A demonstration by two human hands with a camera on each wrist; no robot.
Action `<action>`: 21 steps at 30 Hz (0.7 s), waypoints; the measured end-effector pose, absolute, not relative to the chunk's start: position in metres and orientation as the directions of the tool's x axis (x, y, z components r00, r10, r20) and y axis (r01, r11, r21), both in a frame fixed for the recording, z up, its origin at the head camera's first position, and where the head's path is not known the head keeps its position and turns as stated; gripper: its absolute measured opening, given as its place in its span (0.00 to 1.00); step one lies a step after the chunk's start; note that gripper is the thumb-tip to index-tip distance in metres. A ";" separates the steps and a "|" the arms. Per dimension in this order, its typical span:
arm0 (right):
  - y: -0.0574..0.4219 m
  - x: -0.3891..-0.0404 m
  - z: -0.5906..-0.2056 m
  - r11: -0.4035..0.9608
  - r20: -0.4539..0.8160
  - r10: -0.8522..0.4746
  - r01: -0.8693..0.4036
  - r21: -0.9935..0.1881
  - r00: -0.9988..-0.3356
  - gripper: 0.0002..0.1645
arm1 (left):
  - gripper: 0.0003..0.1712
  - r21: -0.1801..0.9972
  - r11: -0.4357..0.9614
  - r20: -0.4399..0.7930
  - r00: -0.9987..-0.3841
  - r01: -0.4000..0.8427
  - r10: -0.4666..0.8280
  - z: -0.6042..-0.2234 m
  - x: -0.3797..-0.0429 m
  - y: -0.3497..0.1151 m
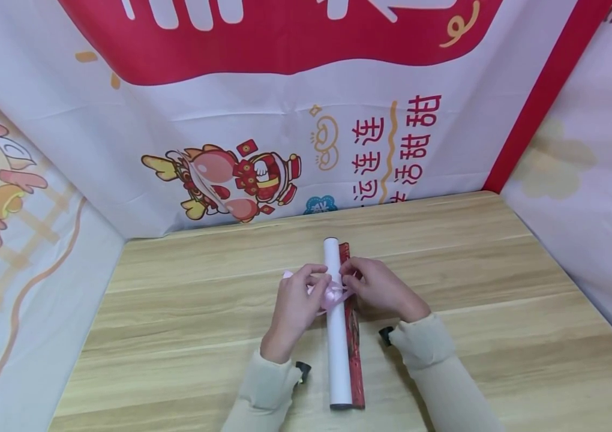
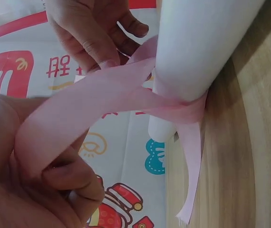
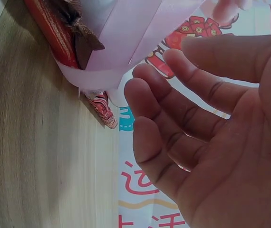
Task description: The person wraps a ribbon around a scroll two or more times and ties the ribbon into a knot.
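Observation:
A white tube (image 1: 340, 360) with dark end caps lies lengthwise on the table, and a red patterned roll (image 1: 357, 372) lies along its right side. Pink ribbon (image 2: 83, 104) wraps round both near their far part, one frayed tail hanging down beside the tube in the left wrist view. My left hand (image 1: 292, 306), left of the tube, holds a loop of this ribbon between curled fingers and thumb. On the other side is my right hand (image 1: 378, 288), close by the ribbon; its fingers (image 3: 147, 137) are loosely bent with nothing between them in the right wrist view.
The wood-grain table (image 1: 187, 336) extends to both sides of the tube. A printed white and red cloth (image 1: 263, 96) hangs behind it, with more cloth at left and right. Small black pieces (image 1: 303, 372) show at the cuffs of both sleeves.

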State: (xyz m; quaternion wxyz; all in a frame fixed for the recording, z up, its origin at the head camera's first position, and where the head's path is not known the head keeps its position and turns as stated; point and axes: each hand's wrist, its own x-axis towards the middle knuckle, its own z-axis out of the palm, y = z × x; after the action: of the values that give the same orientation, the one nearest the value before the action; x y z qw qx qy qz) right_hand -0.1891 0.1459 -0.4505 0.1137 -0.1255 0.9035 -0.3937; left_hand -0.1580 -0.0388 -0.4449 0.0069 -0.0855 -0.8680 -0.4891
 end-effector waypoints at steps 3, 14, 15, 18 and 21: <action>0.146 -0.189 -0.451 0.663 -0.120 -0.312 -0.126 -0.738 -0.942 0.13 | 0.21 0.853 0.503 0.059 -0.983 0.139 0.171 -0.444 -0.158 -0.040; 0.146 -0.189 -0.451 0.661 -0.127 -0.327 -0.131 -0.739 -0.937 0.12 | 0.27 0.880 0.413 0.079 -0.929 0.235 0.361 -0.444 -0.157 -0.046; 0.146 -0.189 -0.451 0.661 -0.129 -0.328 -0.130 -0.739 -0.936 0.12 | 0.27 0.872 0.424 0.084 -0.927 0.245 0.365 -0.443 -0.157 -0.047; 0.146 -0.190 -0.451 0.670 -0.126 -0.329 -0.137 -0.730 -0.936 0.13 | 0.26 0.847 0.471 0.078 -0.934 0.247 0.350 -0.442 -0.157 -0.048; 0.145 -0.191 -0.452 0.682 -0.122 -0.326 -0.145 -0.716 -0.937 0.16 | 0.24 0.830 0.524 0.024 -0.951 0.191 0.310 -0.441 -0.156 -0.050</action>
State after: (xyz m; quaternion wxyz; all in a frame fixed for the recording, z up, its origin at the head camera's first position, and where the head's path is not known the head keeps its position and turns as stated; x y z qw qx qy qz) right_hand -0.1908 0.1453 -0.4521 0.1205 -0.1295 0.9092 -0.3768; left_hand -0.1563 -0.0500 -0.4413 -0.0634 -0.1439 -0.8707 -0.4660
